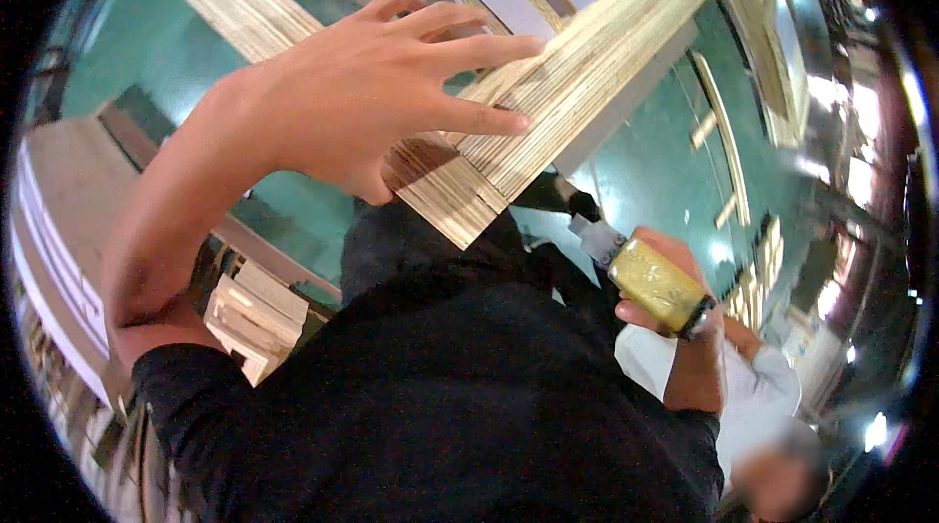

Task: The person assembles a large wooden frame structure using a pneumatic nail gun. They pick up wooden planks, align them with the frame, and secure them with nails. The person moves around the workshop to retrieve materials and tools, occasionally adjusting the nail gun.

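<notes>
Several long layered wood strips (587,73) lie side by side, and their near end butts against a crosswise strip (455,195), forming a corner. Over this corner my left hand (377,83) is spread wide, fingers apart. Its fingertips appear to rest on the wood, and the thumb lies by the outer edge of the crosswise strip. Lower down on the right, apart from the wood, my right hand (650,244) is wrapped round a hand tool with a yellow body and grey nose (653,283). Its exact kind is unclear, and the palm side of that hand is hidden.
Stacked boards (73,210) stand at the left, with a small pile of short wood pieces (256,318) by my left elbow. Curved wood strips (724,141) lie on the green floor (641,166) at right. Another person in a white shirt (753,401) is close at lower right.
</notes>
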`<state>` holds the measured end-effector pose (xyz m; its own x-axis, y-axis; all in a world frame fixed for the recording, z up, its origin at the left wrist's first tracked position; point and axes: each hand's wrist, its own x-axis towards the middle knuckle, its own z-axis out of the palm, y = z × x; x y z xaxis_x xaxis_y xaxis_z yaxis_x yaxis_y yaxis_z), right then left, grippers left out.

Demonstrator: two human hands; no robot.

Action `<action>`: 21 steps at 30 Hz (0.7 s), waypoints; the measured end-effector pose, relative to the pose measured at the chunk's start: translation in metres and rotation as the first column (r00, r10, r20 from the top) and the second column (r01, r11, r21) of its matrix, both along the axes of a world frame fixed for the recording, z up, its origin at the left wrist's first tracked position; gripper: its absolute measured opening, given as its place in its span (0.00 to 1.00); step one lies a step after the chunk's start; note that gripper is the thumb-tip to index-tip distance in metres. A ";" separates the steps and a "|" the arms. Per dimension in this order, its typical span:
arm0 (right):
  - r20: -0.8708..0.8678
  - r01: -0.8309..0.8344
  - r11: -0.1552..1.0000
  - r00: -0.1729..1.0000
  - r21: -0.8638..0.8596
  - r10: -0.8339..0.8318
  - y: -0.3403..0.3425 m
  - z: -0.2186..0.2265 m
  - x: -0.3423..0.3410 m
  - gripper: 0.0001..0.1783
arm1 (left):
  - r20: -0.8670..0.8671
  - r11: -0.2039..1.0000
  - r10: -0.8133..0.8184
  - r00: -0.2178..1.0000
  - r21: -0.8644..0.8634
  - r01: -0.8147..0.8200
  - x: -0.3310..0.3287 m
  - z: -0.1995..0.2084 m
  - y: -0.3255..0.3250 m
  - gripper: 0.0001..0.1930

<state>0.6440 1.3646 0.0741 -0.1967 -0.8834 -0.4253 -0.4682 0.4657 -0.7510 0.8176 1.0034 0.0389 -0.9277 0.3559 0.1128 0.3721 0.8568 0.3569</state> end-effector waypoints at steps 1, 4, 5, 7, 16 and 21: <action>0.013 0.017 1.000 1.000 0.006 -0.017 -0.024 0.014 0.014 0.24 | 0.004 0.997 -0.078 0.997 0.014 0.078 -0.009 -0.006 -0.006 0.54; -0.012 0.221 0.970 0.975 0.100 -0.221 -0.055 0.034 0.048 0.29 | -0.054 0.963 -0.255 0.965 0.079 0.259 -0.023 -0.015 -0.015 0.54; 0.073 0.330 0.941 0.940 0.071 -0.334 -0.066 0.037 0.057 0.32 | 0.014 0.959 -0.257 0.966 0.126 0.254 -0.023 -0.017 -0.014 0.53; 0.048 0.191 0.977 0.979 0.100 -0.196 -0.085 0.047 0.060 0.35 | 0.156 0.952 -0.258 0.953 0.210 0.223 -0.024 -0.014 -0.012 0.51; -0.227 0.038 0.985 0.974 0.167 0.001 -0.103 0.055 0.077 0.28 | 0.001 0.947 -0.231 0.973 0.230 0.224 -0.022 -0.016 -0.019 0.42; -0.247 0.040 0.981 0.969 0.188 0.008 -0.119 0.062 0.078 0.26 | 0.033 0.957 -0.215 0.976 0.208 0.203 -0.023 -0.018 -0.019 0.40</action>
